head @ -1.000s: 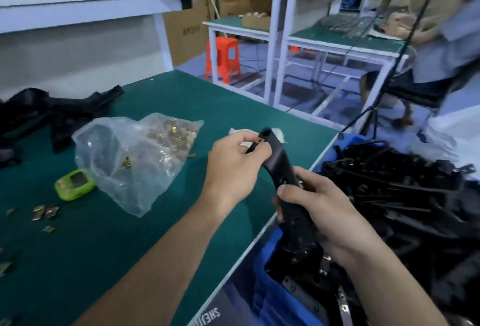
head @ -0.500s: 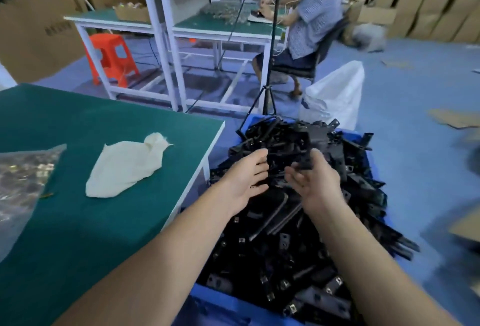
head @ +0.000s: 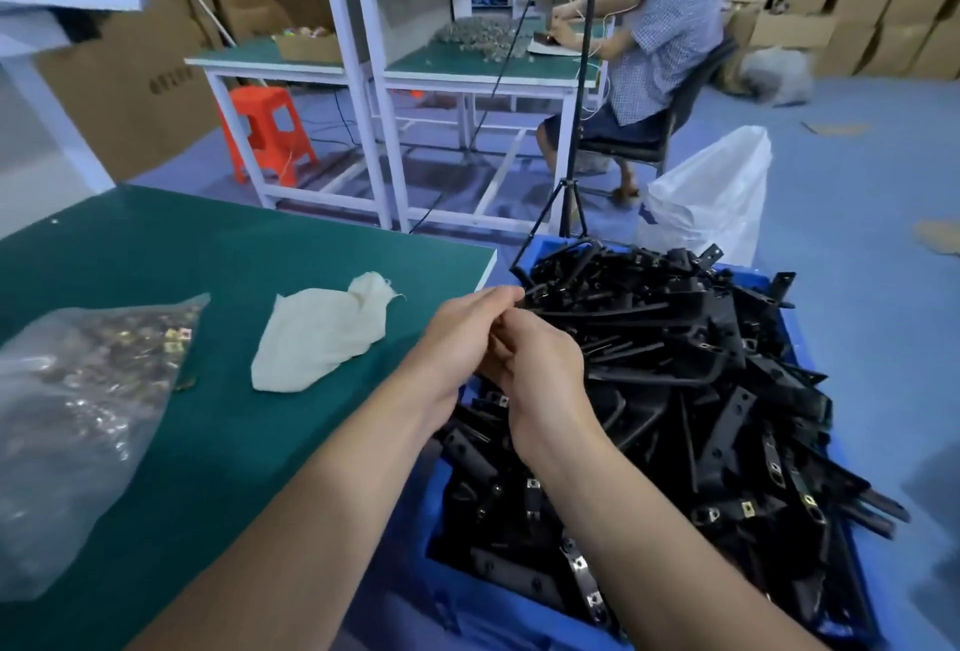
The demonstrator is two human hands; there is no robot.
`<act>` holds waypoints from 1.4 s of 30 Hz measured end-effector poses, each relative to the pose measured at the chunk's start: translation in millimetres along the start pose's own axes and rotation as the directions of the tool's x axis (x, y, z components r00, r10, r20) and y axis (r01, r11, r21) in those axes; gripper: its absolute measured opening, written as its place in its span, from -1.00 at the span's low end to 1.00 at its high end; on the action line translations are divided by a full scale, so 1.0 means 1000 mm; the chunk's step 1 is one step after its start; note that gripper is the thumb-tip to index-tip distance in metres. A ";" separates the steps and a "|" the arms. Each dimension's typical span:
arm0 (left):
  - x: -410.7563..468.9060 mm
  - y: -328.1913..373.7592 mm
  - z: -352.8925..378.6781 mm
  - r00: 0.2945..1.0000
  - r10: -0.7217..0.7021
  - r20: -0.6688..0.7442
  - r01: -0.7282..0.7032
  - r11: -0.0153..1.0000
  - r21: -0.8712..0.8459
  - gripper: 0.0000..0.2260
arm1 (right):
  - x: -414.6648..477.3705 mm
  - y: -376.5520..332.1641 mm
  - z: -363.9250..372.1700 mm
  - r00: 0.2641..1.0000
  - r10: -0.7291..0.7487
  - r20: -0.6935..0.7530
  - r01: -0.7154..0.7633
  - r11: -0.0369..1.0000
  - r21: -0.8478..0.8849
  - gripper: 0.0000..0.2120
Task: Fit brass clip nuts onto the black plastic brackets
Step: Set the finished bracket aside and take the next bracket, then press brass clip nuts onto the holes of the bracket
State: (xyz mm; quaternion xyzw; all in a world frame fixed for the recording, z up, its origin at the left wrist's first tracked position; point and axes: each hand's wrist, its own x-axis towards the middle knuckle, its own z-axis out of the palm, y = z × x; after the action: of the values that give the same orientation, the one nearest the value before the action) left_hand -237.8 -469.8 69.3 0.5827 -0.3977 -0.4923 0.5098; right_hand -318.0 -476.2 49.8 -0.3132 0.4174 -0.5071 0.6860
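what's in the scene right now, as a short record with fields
left hand: fingertips at the bracket pile, grip unclear
right hand: touching left hand, fingers hidden
black plastic brackets: heaped in blue bin
bag of brass clip nuts: on green table, left
white cloth: on table, between bag and bin

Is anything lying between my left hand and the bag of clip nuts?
Yes: a white cloth lies on the table between the left hand and the bag. It is low, so reaching over it should work.
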 end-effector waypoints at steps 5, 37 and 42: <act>-0.029 0.026 -0.058 0.972 0.133 -0.196 -0.142 0.989 -0.032 -0.78 | -0.023 0.007 0.068 0.994 0.001 0.106 0.000 1.000 -0.011 -0.76; -0.326 -0.120 -0.412 0.406 0.198 -0.892 0.714 0.541 0.444 -0.43 | -0.183 0.254 0.389 0.514 0.122 0.849 0.799 0.293 -0.525 -0.40; -0.322 -0.121 -0.430 0.391 0.265 -0.881 0.652 0.596 0.469 -0.65 | -0.144 0.268 0.443 0.701 0.071 0.710 0.701 0.116 -0.704 -0.13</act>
State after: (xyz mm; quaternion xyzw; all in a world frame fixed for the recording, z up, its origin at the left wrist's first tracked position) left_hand 114.4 -52.0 1.7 0.9525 -0.1441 0.0611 0.2613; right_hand 173.4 -258.2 59.7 -0.8940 0.3149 -0.1465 0.2832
